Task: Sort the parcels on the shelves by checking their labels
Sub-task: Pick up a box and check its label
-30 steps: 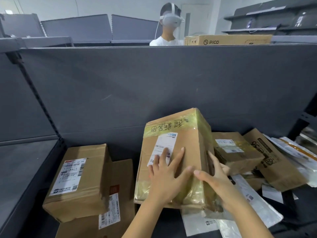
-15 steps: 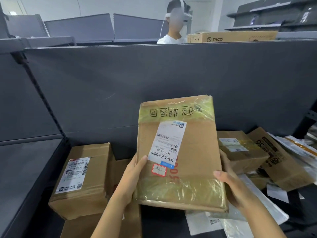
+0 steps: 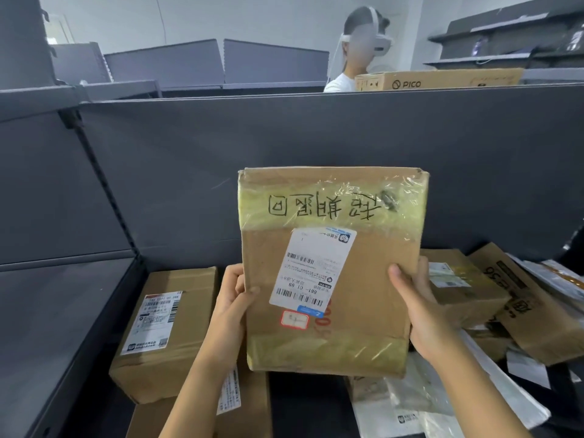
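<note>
— Grips on both side edges of the parcel point(image 3: 373, 279). The left grip point(image 3: 232, 298) is curled round the left edge with the thumb on the front. The right grip point(image 3: 417, 308) is clamped on the right edge, thumb flat on the cardboard.
— Where's the parcel sitting?
— It isn't! It's held upright above the shelf point(image 3: 303, 403), front face to the camera, with the dark back panel point(image 3: 316, 137) behind it.
— Label in sight?
— Dead centre: a white label point(image 3: 311, 267), upside down from here, and a small red-edged sticker point(image 3: 294, 319) just below it. Yellowish tape bands the top and bottom, and the black handwriting point(image 3: 325, 205) on the top band is upside down too.
— And underneath?
— More parcels on the shelf. On the left is a brown box point(image 3: 189, 336) with its own label, and a flatter box point(image 3: 252, 403) is partly hidden by the left arm. On the right, a taped box point(image 3: 464, 289) sits just behind the right grip, touching a printed box point(image 3: 537, 314). Plastic mail bags point(image 3: 420, 403) lie below.
— Past the panel?
— A person point(image 3: 339, 80) in a white headset, beside a long carton point(image 3: 439, 80) marked PICO.
</note>
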